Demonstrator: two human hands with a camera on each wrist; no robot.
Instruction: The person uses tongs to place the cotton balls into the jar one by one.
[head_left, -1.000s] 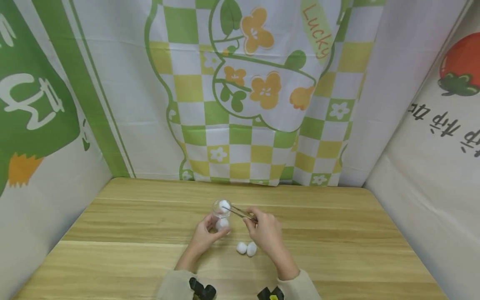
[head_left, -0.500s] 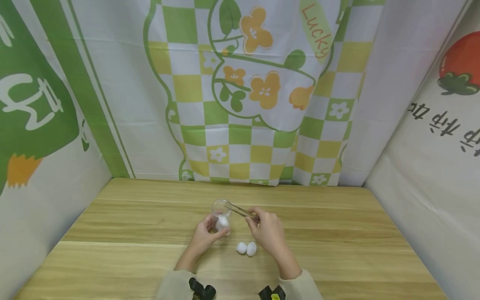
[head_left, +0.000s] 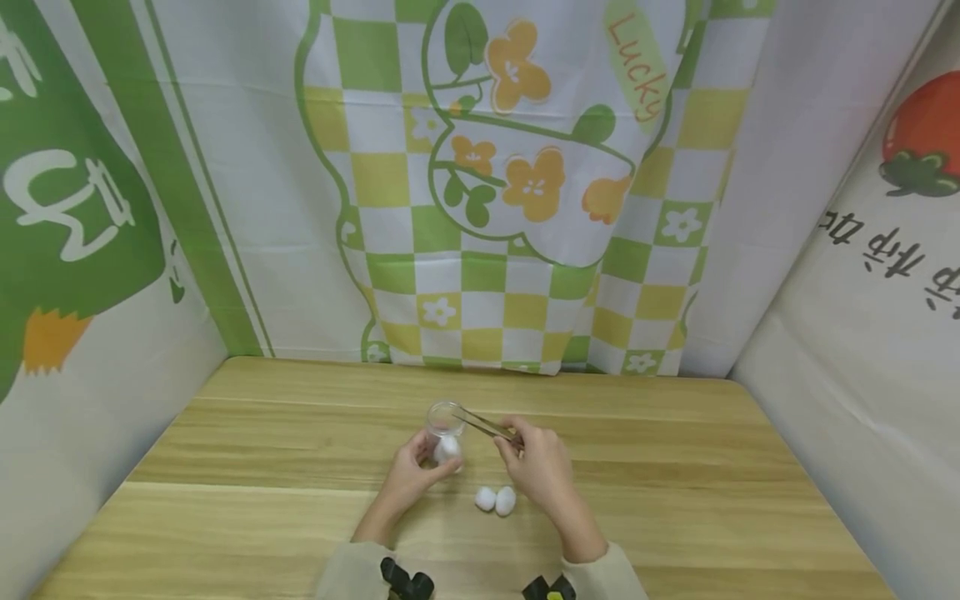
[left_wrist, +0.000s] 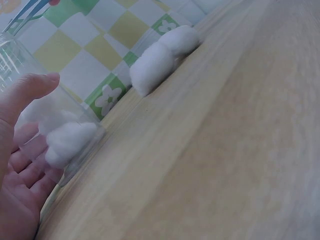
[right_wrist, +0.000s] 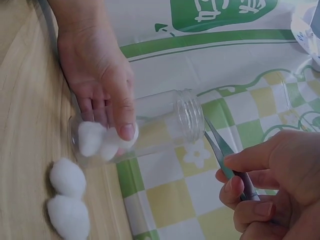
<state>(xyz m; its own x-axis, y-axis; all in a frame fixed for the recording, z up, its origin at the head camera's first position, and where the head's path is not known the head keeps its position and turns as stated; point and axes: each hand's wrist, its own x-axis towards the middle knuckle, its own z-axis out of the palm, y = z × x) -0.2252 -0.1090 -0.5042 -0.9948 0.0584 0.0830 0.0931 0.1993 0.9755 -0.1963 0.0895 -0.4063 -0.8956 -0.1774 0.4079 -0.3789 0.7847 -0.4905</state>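
A clear jar [head_left: 446,419] stands upright on the table, its mouth uncovered, with several cotton balls [right_wrist: 102,141] at its bottom. My left hand [head_left: 411,469] grips the jar low down, thumb on one side and fingers round the other. In my right hand [head_left: 542,467] a pair of tweezers [right_wrist: 223,159] is pinched between thumb and fingers. The tweezer tips are parted with nothing between them, right at the jar's rim. Two more cotton balls [head_left: 496,501] lie side by side on the table, between my forearms.
The wooden table [head_left: 300,417] reaches back to a checked green and yellow curtain [head_left: 480,275]. Printed cloth walls [head_left: 840,350] close in both sides. Black wrist mounts [head_left: 406,579] sit on my sleeves.
The cotton ball held in the tweezers at the jar's mouth has been let go and dropped onto the others inside. The tweezers have drawn slightly right and their tips are bare.
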